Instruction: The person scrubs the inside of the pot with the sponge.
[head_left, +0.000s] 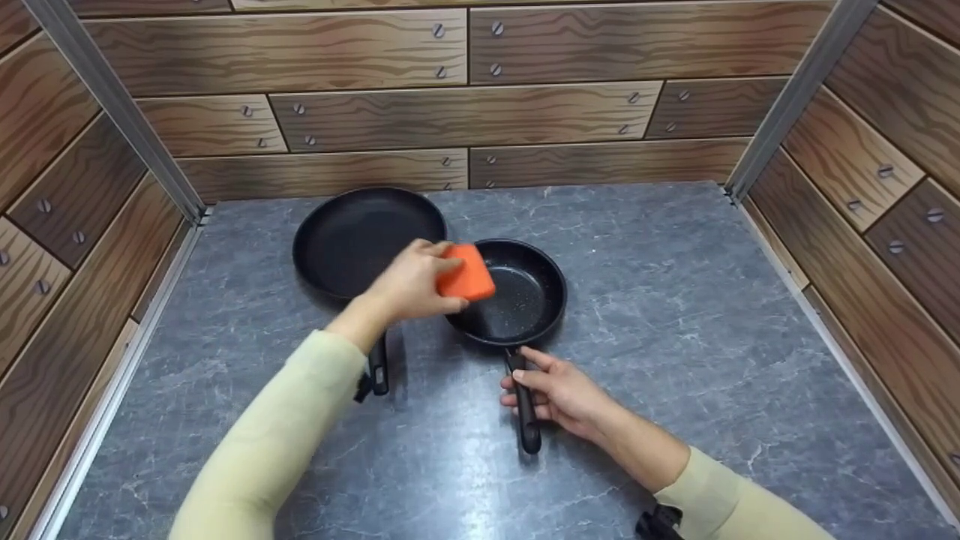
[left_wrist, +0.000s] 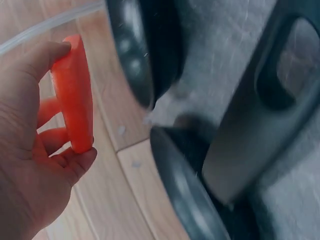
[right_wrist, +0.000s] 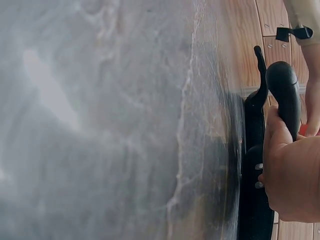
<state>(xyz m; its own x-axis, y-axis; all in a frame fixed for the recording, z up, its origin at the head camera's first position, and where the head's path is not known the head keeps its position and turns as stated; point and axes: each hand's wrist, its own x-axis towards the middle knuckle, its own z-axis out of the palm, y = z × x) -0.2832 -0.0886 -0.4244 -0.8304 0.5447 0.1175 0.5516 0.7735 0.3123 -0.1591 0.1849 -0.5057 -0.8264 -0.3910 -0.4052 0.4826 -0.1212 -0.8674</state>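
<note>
My left hand (head_left: 414, 281) pinches an orange sponge (head_left: 466, 273) by its edges, over the left rim of a small black frying pan (head_left: 517, 300) with a speckled inside. In the left wrist view, thumb and fingertips grip opposite ends of the sponge (left_wrist: 74, 95). The small pan's dark handle (head_left: 528, 420) points toward me. My right hand (head_left: 566, 394) holds that handle near the pan, thumb on top and fingers beneath. In the right wrist view, the handle's rounded end (right_wrist: 282, 80) sticks out past the hand (right_wrist: 292, 175).
A larger black frying pan (head_left: 360, 232) lies behind and left of the small one, its handle (head_left: 380, 367) toward me and partly hidden by the left forearm. Both pans rest on a grey marbled tabletop (head_left: 675, 300). Wood-patterned walls (head_left: 375, 56) enclose the back and sides.
</note>
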